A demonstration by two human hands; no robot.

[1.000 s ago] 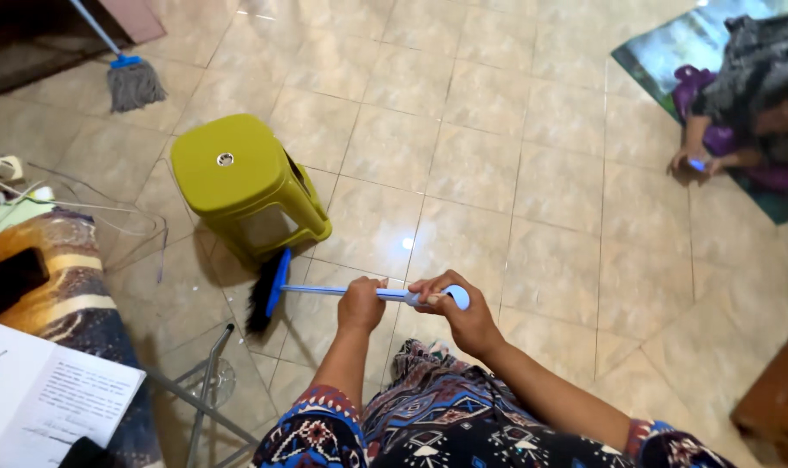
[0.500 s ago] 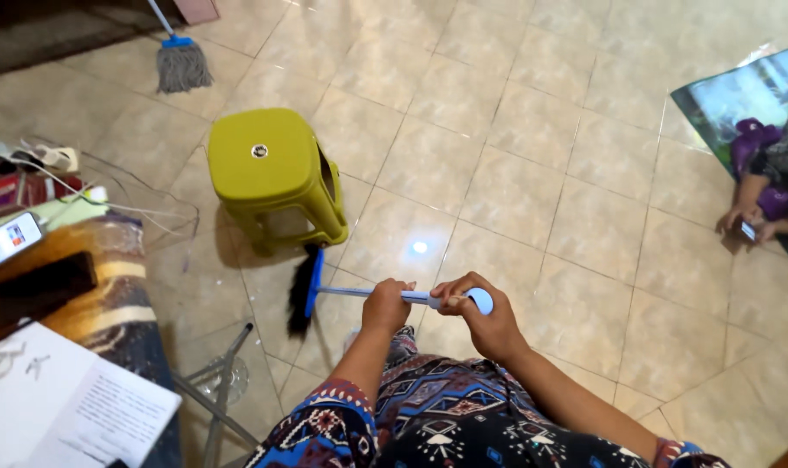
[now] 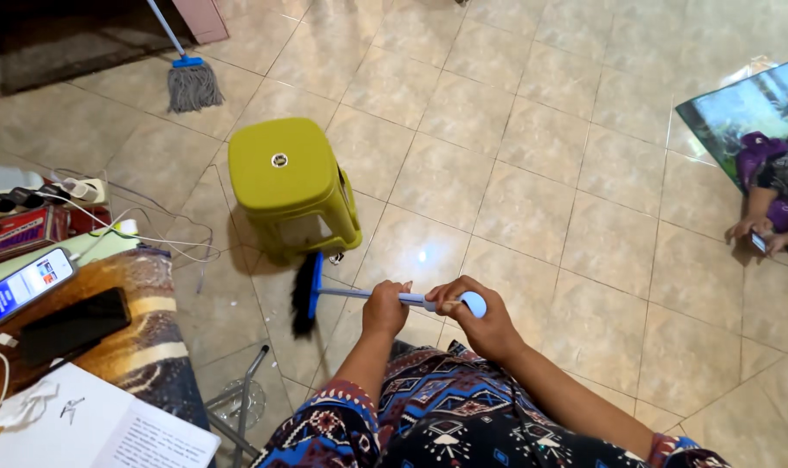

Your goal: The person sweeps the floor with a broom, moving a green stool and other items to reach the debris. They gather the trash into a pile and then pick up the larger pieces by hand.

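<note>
Broom (image 3: 359,295), blue-handled with black bristles, is the one thing held: the left hand (image 3: 385,309) is closed around the middle of its handle, and the right hand (image 3: 476,325) is wrapped over the rounded pale-blue end cap, so both hands have a firm grip on it. Its long axis runs nearly level across the view, the cap toward the right and the bristle head pointing left, with the black bristles down on the tiled floor (image 3: 532,199) just beside the foot of a yellow-green plastic stool (image 3: 290,186). That stool stands upright, one of its kind, with a small round mark in the middle of its seat. Farther off, near the top left, a single grey mop (image 3: 190,82) with a blue handle rests on the floor. At the left, a patterned surface (image 3: 142,347) carries two phones, one lit (image 3: 23,284) and one dark (image 3: 73,325), an open sheet of printed paper (image 3: 108,429), white cables (image 3: 142,230) and a power strip (image 3: 30,195). Below its edge sits what looks like a clear glass (image 3: 238,403); whether anything is in it cannot be told. At the far right, another person's hand (image 3: 753,232) holds a small phone over a mat (image 3: 732,113).
</note>
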